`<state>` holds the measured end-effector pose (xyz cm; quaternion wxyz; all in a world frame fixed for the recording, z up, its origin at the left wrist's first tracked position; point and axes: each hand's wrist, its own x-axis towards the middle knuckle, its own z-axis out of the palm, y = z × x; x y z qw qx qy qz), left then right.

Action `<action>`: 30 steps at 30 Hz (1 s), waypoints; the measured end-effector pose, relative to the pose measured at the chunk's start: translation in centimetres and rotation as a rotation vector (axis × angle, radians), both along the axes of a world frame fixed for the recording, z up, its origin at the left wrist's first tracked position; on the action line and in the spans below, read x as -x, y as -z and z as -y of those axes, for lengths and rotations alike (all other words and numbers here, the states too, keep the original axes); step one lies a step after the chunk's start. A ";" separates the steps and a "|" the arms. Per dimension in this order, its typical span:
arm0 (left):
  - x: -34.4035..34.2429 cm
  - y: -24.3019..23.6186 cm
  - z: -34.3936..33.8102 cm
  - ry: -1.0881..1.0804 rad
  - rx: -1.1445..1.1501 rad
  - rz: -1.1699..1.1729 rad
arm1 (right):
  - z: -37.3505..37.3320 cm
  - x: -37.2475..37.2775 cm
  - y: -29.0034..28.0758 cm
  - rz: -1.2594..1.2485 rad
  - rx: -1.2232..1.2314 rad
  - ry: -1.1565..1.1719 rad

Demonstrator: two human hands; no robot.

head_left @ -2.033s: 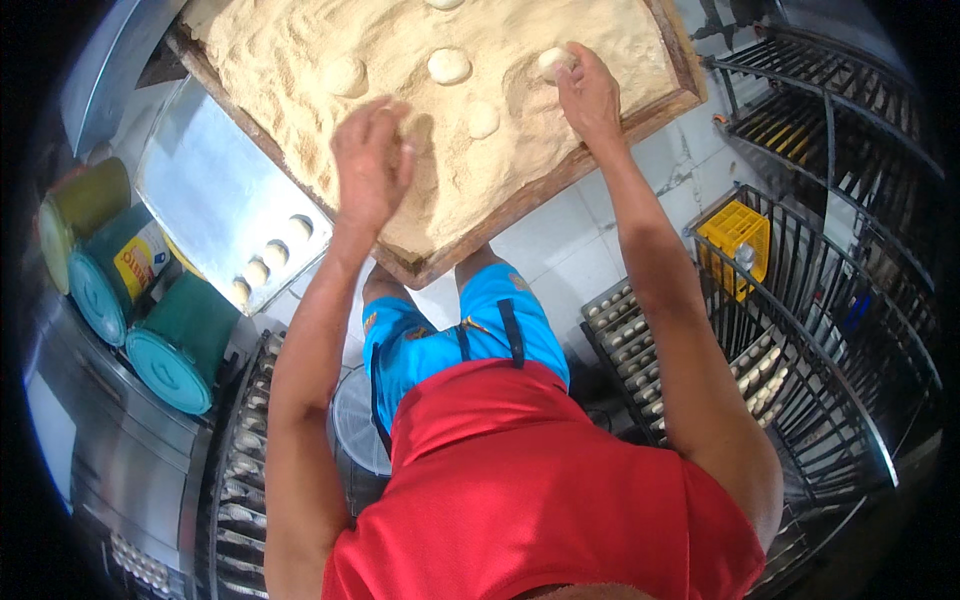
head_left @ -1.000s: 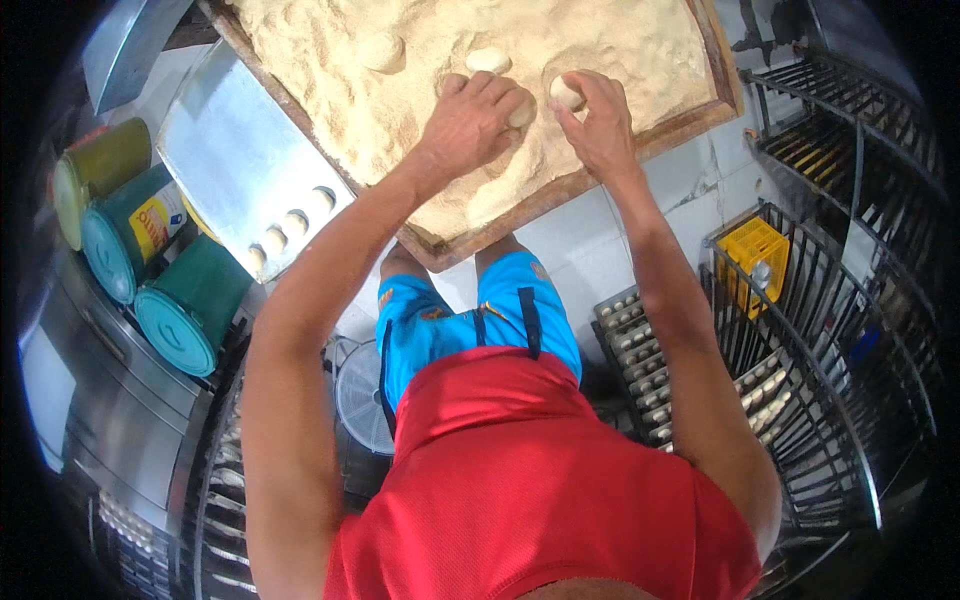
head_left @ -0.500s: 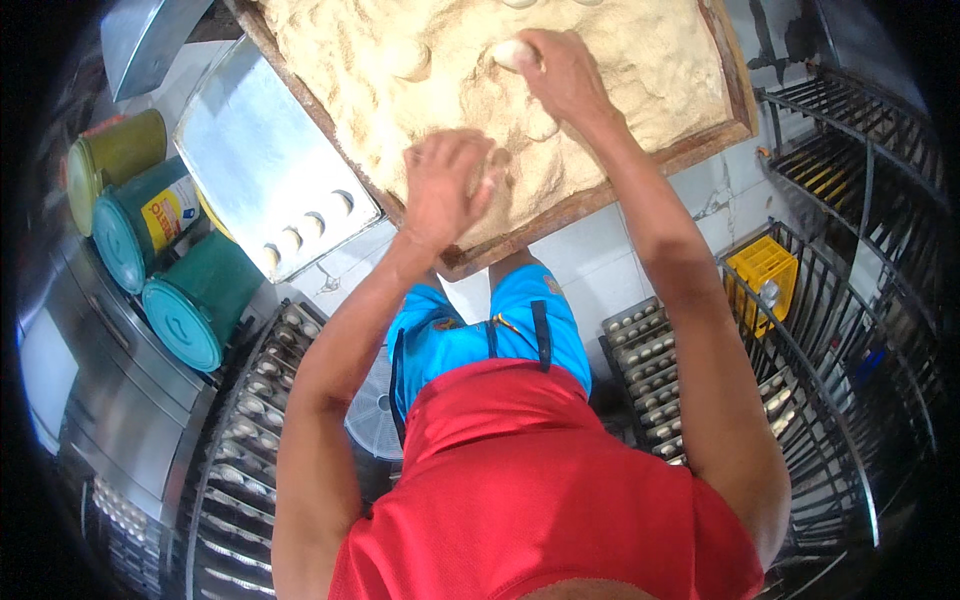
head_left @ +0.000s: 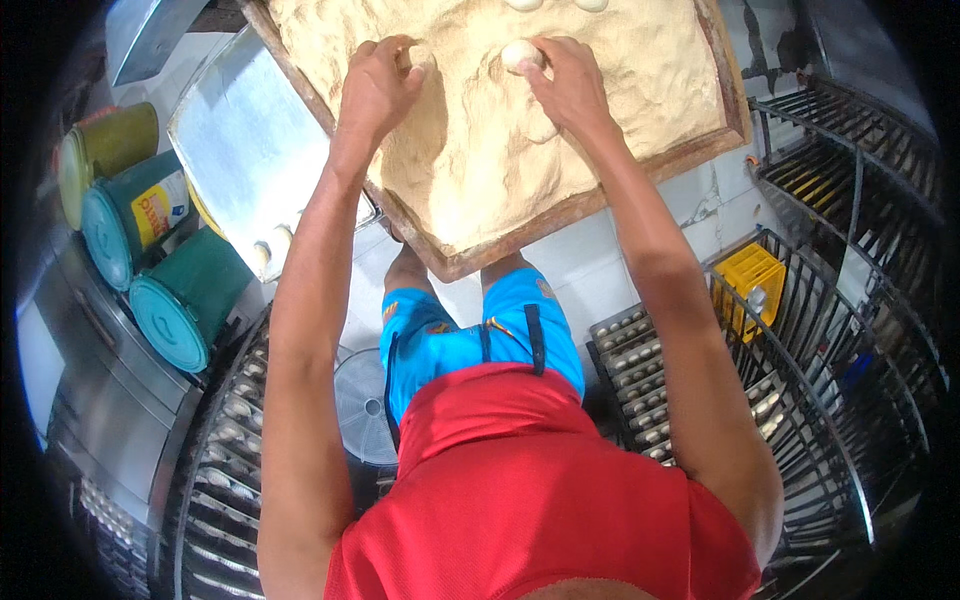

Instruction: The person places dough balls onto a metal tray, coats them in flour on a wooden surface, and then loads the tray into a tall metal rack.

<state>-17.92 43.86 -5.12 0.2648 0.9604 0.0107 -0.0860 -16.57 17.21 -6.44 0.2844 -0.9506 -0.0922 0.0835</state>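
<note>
A wooden-framed tray [head_left: 590, 205] full of pale, crumb-like meal lies in front of me. At its left part my left hand [head_left: 380, 90] has its fingers curled round a crumb-coated dough ball [head_left: 418, 58]. My right hand [head_left: 572, 85] grips a smoother, whiter dough ball [head_left: 520, 54] between thumb and fingers, low over the meal. Two more pale dough balls [head_left: 591, 4] show at the top edge of the picture. Below the right wrist, a rounded lump [head_left: 541, 128] sits partly sunk in the meal.
A metal baking sheet [head_left: 235, 130] with a few dough pieces stands left of the tray, partly behind my left forearm. Lidded green bins [head_left: 190, 300] are beyond it. Racks of dough-filled trays [head_left: 235, 430] flank me. A yellow crate [head_left: 750, 285] sits within the dark rack at right.
My left hand has moved up and away from the tray's near corner to the coated dough ball. The right hand stays nearly in place with its dough ball.
</note>
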 end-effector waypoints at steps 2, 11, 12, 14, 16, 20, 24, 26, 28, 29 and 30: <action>0.1 -0.2 0.0 -0.007 0.043 -0.114 | -0.3 0.2 0.2 -0.015 -0.035 0.009; 4.4 -1.0 3.4 -0.303 1.033 -0.388 | 2.9 1.0 -2.0 -0.557 -0.989 0.489; 4.6 -0.8 4.3 -0.282 1.090 -0.444 | 4.7 1.3 -1.6 -0.559 -1.210 0.541; 5.4 0.0 5.9 -0.248 1.201 -0.552 | 8.1 1.7 -1.5 -0.539 -1.111 0.563; 5.5 0.0 8.5 -0.033 0.744 -0.415 | 9.2 2.0 -2.2 -0.531 -0.786 0.542; 6.1 -1.5 12.1 0.276 0.317 -0.161 | 9.2 2.9 -3.6 -0.365 -0.088 0.334; 4.9 -0.9 13.2 0.396 0.241 -0.143 | 10.7 4.4 0.0 -0.136 0.019 0.162; 4.3 -0.7 13.3 0.403 0.207 -0.177 | 10.5 4.5 0.5 -0.159 0.067 0.168; 3.9 -0.4 13.1 0.396 0.158 -0.241 | 9.6 4.2 -0.7 -0.295 0.010 0.193; 3.8 -0.3 13.2 0.386 0.172 -0.261 | 9.3 4.1 -1.2 -0.363 -0.016 0.201; 3.8 -0.3 13.1 0.363 0.182 -0.284 | 9.1 4.5 -1.4 -0.378 -0.015 0.225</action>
